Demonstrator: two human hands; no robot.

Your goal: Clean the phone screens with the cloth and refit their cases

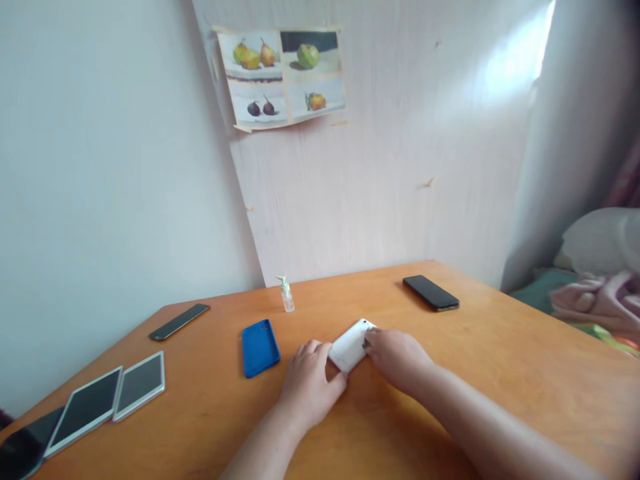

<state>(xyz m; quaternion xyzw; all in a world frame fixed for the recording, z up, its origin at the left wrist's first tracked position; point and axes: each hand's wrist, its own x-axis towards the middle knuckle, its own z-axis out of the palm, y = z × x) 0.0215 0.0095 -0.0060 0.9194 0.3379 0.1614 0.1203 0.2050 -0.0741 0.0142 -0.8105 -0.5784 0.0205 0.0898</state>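
Note:
A white phone (349,347) lies back up on the wooden table, its camera at the far right corner. My left hand (311,381) grips its near left end, thumb at the near corner and fingers along the left side. Curled over the phone's right part is my right hand (397,355), fingertips pressed together on its back. A small dark patch shows at those fingertips, too small to name. To the left of my left hand is an open blue phone case (260,348), hollow side up. Behind them stands a small clear pump bottle (287,296).
A black phone (431,293) lies at the back right, a dark phone (180,322) at the back left. Two white-framed devices, a smaller one (141,387) and a larger one (86,409), lie near the left edge beside another dark device (27,443). Bedding (595,293) is off the table's right.

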